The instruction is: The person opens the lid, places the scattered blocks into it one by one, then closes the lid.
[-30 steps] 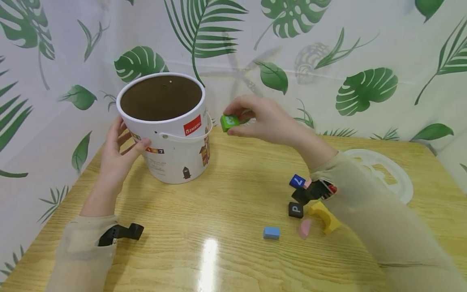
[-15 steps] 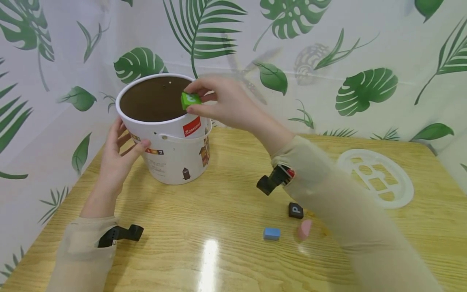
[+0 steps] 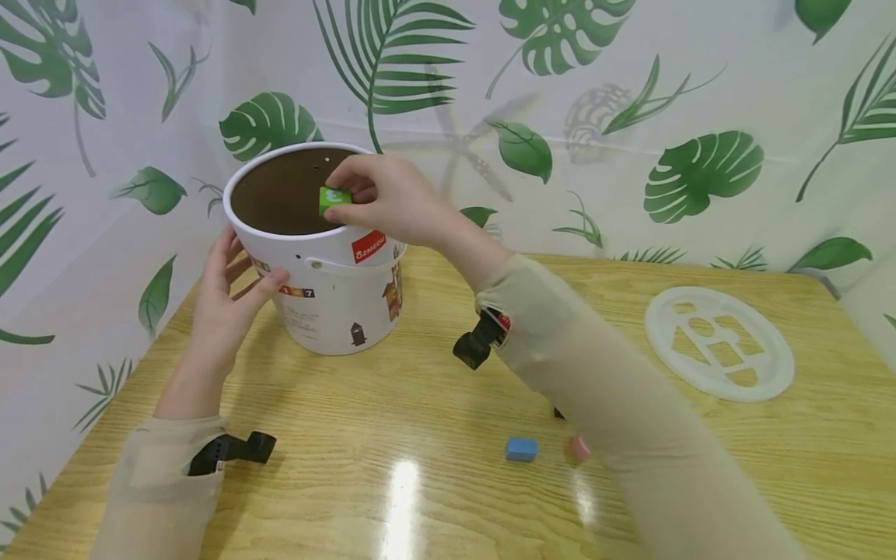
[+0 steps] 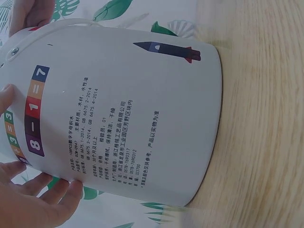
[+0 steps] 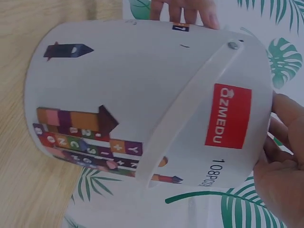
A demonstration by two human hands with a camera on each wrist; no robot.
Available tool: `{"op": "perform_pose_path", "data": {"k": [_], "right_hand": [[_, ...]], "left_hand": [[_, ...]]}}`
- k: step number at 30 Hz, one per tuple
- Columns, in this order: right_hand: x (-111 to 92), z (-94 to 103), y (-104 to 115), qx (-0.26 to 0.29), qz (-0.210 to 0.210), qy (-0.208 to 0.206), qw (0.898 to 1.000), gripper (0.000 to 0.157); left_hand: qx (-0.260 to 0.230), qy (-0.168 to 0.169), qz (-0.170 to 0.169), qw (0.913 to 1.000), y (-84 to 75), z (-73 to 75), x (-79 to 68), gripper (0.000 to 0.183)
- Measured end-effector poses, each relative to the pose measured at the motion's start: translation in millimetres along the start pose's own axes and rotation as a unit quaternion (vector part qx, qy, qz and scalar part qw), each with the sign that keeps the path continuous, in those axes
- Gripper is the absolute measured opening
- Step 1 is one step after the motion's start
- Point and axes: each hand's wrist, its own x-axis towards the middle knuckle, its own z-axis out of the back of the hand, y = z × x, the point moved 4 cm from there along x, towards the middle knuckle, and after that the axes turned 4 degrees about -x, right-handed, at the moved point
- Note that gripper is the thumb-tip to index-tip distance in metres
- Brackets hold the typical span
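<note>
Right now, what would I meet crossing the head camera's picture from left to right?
Left hand → white handled bucket → right hand → blue block → pink block → white disc with shaped holes. The green block is left out: it overlaps the bucket.

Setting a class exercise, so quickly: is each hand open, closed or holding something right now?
Left hand: holding the white bucket by its side.
Right hand: pinching the green block at the white bucket's open top.
</note>
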Motion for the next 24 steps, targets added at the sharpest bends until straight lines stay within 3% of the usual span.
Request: {"op": "perform_pose_path", "data": {"k": [10, 24], "right_hand": [[2.8, -2.4, -4.7, -0.019, -0.04, -0.003, 0.999, 0.038], [2.6, -4.3, -4.4, -0.039, -0.038, -0.018, 0.998, 0.036]], "left_hand": [[-0.008, 0.001, -0.002, 1.0, 1.8, 0.5, 0.8, 0.079], [-0.008, 0.003, -0.001, 1.0, 0.7, -0.4, -0.8, 0.079]]}}
